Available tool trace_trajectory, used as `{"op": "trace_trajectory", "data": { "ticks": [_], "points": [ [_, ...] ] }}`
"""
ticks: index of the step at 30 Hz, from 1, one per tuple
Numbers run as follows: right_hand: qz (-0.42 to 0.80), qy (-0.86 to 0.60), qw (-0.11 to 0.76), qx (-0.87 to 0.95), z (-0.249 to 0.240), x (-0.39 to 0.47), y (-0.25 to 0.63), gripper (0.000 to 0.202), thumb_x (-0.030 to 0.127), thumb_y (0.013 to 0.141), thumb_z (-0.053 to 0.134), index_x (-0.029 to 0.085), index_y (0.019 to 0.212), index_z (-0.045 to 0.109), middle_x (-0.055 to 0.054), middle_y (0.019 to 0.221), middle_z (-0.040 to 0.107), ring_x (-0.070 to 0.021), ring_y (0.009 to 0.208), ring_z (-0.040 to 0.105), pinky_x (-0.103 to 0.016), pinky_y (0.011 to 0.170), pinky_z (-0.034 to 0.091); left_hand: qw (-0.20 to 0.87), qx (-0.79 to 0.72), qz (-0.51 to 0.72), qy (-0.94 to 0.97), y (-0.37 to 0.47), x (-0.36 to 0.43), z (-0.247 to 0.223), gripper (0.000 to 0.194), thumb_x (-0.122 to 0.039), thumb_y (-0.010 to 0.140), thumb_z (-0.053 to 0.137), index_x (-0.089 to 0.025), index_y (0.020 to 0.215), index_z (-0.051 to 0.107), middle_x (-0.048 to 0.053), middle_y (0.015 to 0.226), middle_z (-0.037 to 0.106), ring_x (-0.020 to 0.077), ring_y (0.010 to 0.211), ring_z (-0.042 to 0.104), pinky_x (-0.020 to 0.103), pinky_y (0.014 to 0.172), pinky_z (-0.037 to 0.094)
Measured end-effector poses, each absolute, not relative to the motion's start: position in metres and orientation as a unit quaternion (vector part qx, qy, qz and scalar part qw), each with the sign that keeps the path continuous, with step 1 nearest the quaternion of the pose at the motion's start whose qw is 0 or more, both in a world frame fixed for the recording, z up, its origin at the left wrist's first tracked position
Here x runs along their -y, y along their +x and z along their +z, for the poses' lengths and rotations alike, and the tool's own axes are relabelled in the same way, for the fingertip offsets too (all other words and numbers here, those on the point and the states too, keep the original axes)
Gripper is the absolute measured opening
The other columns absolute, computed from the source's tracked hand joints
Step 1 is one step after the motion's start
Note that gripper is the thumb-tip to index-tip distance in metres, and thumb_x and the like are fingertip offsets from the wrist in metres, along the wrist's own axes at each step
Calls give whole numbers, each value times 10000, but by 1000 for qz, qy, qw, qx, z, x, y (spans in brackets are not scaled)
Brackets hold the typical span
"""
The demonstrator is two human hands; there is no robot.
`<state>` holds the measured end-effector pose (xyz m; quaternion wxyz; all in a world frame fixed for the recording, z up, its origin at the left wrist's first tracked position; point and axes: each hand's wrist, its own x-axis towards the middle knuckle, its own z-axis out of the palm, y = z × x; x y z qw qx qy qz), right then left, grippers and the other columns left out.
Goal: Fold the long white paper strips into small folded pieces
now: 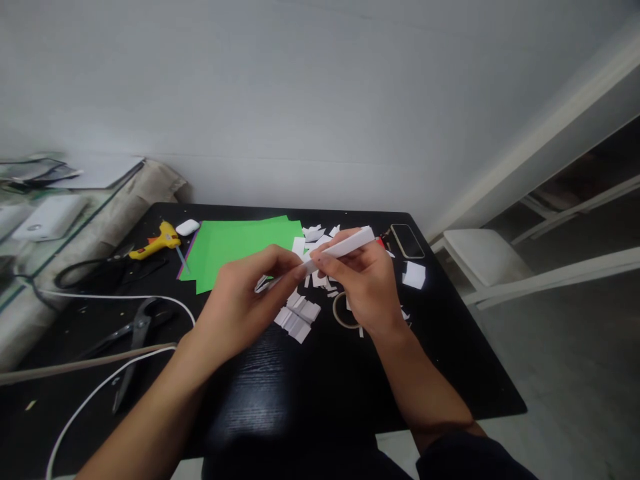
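Note:
A long, narrow folded strip of white paper [345,248] is held slantwise above the black table [310,393]. My left hand [245,297] pinches its lower left end between thumb and fingers. Farther up the strip, my right hand [367,280] grips it, thumb on the near side and fingers behind. Below the hands lies a small folded white paper piece [299,317]. A roll of tape [343,313] rests beside my right wrist, partly hidden by it. White paper scraps [314,234] are scattered behind the hands.
Green sheets [225,243] lie at the back left, beside a yellow glue gun [157,242] and a white case [187,227]. Large scissors [135,347] and white cables [95,395] are at the left. A phone [407,241] and white paper squares [414,275] sit at the right.

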<state>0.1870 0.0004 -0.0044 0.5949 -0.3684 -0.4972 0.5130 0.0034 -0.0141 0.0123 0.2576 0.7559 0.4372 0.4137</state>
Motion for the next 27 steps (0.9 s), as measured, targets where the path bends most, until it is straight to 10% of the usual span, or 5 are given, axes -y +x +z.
{"op": "trace_trajectory", "data": {
  "ticks": [27],
  "points": [
    [508,-349,647,449,2,-2,192,278,224,728,917,222,890,691,13,813,779,-162,748,748,-304,691,637,250,-442,392,768,-6,13,8,156,-359,983,662,-219,924,698,-32,799,700,106,687,597,197,576,464]
  ]
}}
